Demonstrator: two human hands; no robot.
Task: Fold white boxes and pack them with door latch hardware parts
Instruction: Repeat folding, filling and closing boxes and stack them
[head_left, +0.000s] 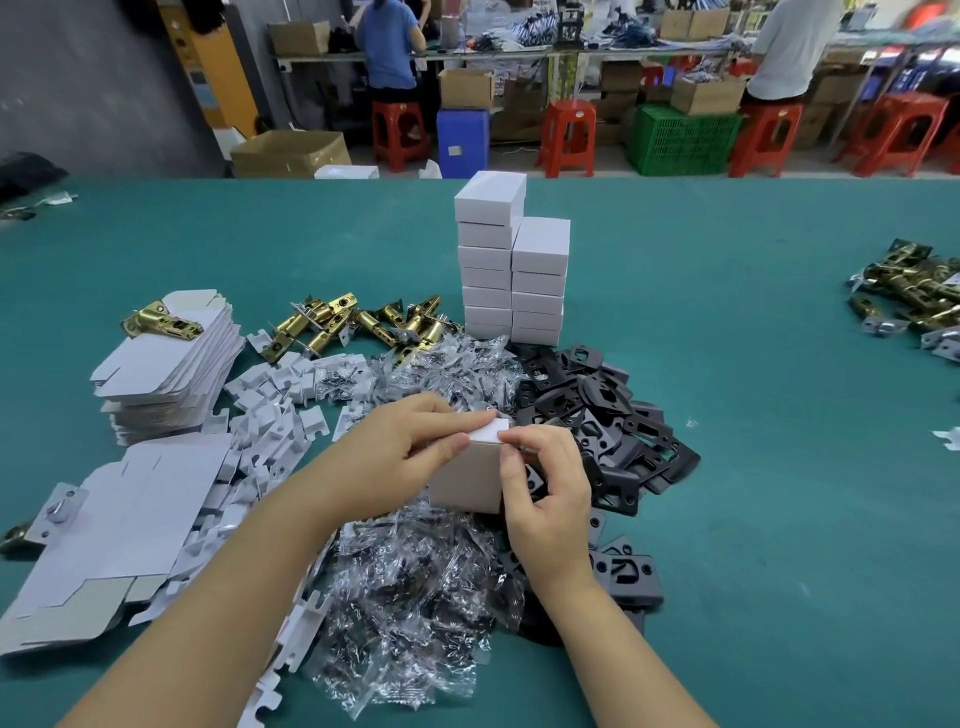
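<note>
A small white box (465, 475) stands upright above the pile of clear screw bags (410, 587). My left hand (400, 447) grips its left side, fingers lying over the top flap. My right hand (545, 488) pinches the box's upper right corner and flap. Brass latches (358, 319) lie behind, black strike plates (597, 415) to the right, and flat box blanks (171, 358) to the left. Two stacks of closed white boxes (511, 265) rise behind the parts.
The green table (753, 467) stretches to the right. More brass latches (914, 293) lie at its far right. White plastic inserts (270, 410) are scattered at left centre. Beyond the table are red stools (569, 135), cartons and people at a bench.
</note>
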